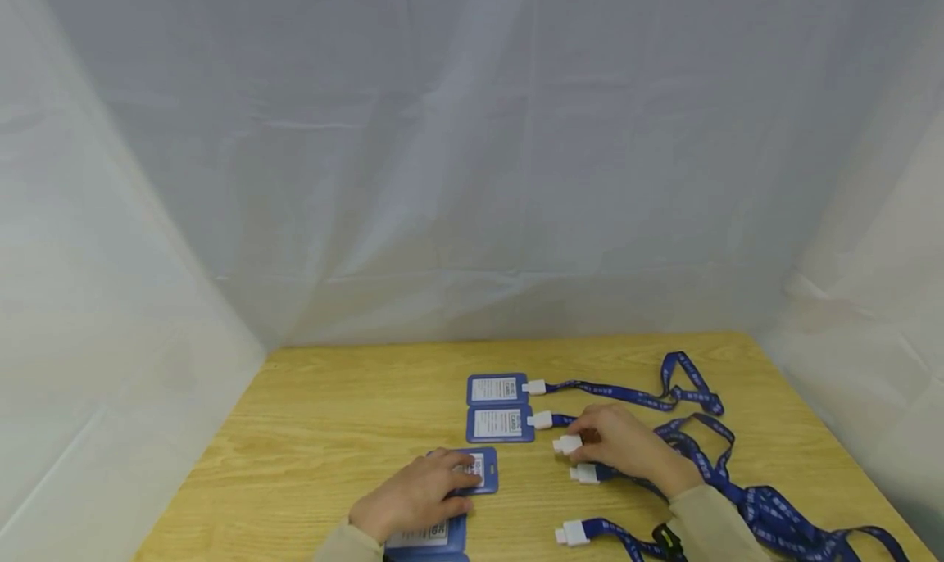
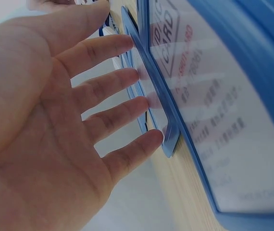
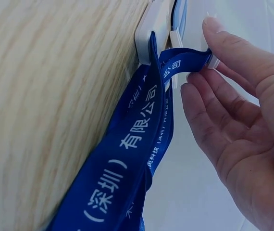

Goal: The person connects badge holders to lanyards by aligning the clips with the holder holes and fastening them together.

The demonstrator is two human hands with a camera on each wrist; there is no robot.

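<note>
Resting on a blue card holder (image 1: 485, 469) in the head view, the left hand (image 1: 420, 494) lies with fingers extended and nothing gripped, probably so that the holder does not slide on the wooden table (image 1: 310, 414). The holder's slotted end points right, and the right hand (image 1: 623, 441) pinches a white clip (image 1: 566, 444) beyond it. Clip and slot are apart but roughly face each other, which seems to be why each is turned this way. Two finished holders (image 1: 497, 423) farther back, touching each other, have clips at their right edges, so the layout looks deliberate. A second clip (image 1: 585, 473) lies just below the pinched one, close enough to get in the way; a third clip (image 1: 572, 532) lies nearer the person. Tangled lanyards (image 1: 782, 517) at the right could snag the sleeve. Under the left wrist sit more holders (image 1: 442, 534), partly hidden.

From the left wrist, the fingers are spread and their tips touch the holder's window, presumably a light steadying press. A neighbouring holder fills the right side, close to the camera.

From the right wrist, thumb and fingers close on the clip, of which little shows. Its blue strap (image 3: 182, 60) passes behind other straps (image 3: 122, 168), and their overlap leaves me unable to tell how freely it runs.
</note>
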